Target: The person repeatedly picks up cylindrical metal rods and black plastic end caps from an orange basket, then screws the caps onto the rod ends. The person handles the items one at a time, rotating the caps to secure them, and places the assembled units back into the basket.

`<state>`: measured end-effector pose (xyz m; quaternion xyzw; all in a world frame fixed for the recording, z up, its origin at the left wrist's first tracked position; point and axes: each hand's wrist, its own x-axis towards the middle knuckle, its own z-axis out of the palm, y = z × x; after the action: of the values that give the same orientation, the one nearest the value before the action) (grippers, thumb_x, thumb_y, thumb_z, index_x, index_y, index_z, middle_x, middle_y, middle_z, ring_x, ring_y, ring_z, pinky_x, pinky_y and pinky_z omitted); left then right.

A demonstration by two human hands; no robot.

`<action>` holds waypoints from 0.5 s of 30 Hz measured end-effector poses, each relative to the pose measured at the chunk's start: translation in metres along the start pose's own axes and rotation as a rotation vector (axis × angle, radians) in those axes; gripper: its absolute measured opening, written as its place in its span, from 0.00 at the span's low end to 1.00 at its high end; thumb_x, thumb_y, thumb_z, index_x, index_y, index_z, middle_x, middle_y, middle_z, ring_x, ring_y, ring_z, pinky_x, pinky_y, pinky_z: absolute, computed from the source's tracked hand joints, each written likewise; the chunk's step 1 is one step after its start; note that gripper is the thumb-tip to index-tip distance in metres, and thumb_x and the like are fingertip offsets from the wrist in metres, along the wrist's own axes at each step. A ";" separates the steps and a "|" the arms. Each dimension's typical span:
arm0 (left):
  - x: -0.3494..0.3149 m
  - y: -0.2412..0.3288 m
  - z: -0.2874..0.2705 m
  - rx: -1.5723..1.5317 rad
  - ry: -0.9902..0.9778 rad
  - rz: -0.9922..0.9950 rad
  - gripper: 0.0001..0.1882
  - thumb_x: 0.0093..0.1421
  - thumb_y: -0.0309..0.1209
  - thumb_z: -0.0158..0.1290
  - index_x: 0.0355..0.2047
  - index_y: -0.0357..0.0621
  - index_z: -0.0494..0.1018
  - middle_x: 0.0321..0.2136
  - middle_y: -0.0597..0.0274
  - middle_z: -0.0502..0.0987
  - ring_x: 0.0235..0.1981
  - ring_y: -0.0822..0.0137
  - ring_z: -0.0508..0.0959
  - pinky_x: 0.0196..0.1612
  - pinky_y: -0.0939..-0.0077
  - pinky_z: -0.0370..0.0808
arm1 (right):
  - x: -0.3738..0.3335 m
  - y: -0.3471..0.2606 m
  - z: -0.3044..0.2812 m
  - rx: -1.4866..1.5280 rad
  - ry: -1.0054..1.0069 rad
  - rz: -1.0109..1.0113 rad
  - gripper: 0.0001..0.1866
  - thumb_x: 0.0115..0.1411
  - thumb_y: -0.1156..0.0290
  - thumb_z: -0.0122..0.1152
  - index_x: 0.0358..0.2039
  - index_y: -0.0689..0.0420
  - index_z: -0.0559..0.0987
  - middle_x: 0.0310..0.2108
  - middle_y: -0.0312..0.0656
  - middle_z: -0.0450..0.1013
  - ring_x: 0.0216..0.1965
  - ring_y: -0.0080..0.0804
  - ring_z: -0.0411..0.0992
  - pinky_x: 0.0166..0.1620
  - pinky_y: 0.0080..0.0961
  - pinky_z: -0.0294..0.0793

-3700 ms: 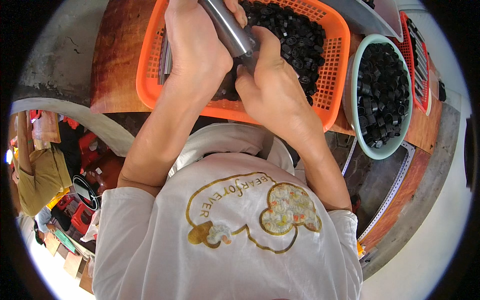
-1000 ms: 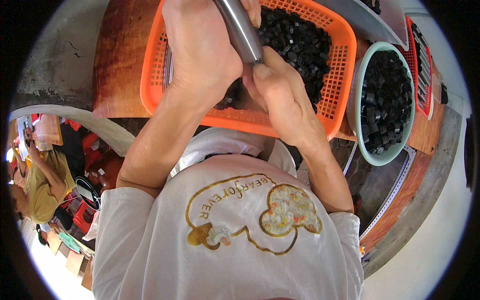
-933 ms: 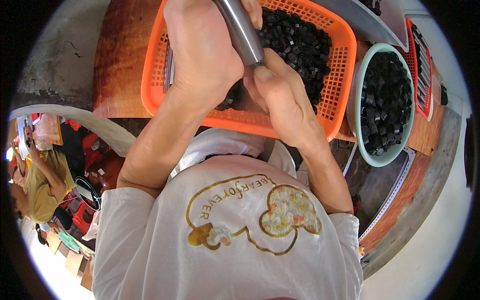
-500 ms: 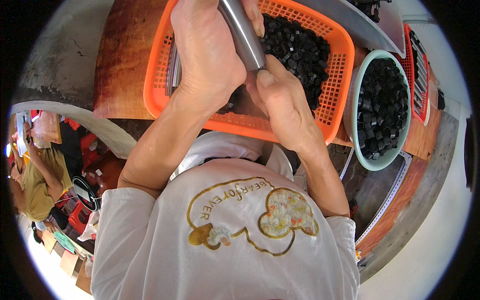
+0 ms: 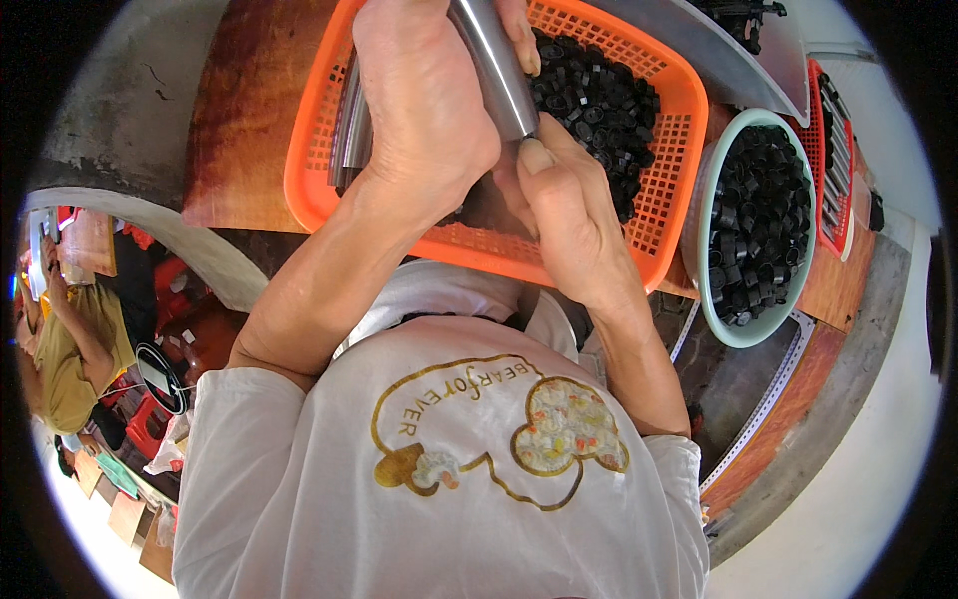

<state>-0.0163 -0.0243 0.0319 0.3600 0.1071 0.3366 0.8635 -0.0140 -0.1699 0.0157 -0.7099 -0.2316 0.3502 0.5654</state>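
Left hand [image 5: 419, 100] curled tight — right hand [image 5: 564, 205] pinched close beside it.

The view's top edge cuts off the metal tube [image 5: 492, 72].

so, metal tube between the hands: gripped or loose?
Gripped: the left hand wraps around the tube, fingertips showing along its right side.

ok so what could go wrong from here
The tube looks smooth, so it might slip from the left hand into the basket.
The right hand is right at the tube's lower end and could get pinched.
The bowl is heaped with black parts; a knock might spill some.
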 end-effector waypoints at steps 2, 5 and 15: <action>-0.001 0.000 -0.001 -0.012 -0.006 -0.007 0.23 0.72 0.53 0.50 0.28 0.50 0.69 0.18 0.69 0.69 0.18 0.76 0.71 0.21 0.81 0.70 | 0.000 0.000 0.000 0.001 -0.006 0.003 0.22 0.67 0.51 0.43 0.35 0.59 0.71 0.24 0.29 0.62 0.24 0.16 0.54 0.27 0.19 0.53; -0.004 0.003 0.000 -0.065 0.031 -0.051 0.23 0.72 0.53 0.49 0.28 0.50 0.69 0.19 0.69 0.69 0.17 0.75 0.71 0.20 0.80 0.70 | 0.000 0.001 0.000 0.006 -0.014 -0.007 0.21 0.68 0.51 0.44 0.36 0.59 0.71 0.24 0.29 0.61 0.24 0.16 0.54 0.28 0.19 0.53; -0.005 0.005 0.000 -0.159 0.039 -0.067 0.26 0.72 0.56 0.47 0.28 0.47 0.68 0.17 0.65 0.68 0.17 0.70 0.70 0.19 0.77 0.70 | 0.001 0.000 0.002 -0.040 -0.004 -0.069 0.23 0.69 0.49 0.44 0.36 0.60 0.70 0.26 0.31 0.63 0.27 0.18 0.57 0.30 0.20 0.58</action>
<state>-0.0220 -0.0252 0.0351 0.2798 0.1090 0.3219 0.8979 -0.0150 -0.1677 0.0152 -0.7121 -0.2641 0.3271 0.5623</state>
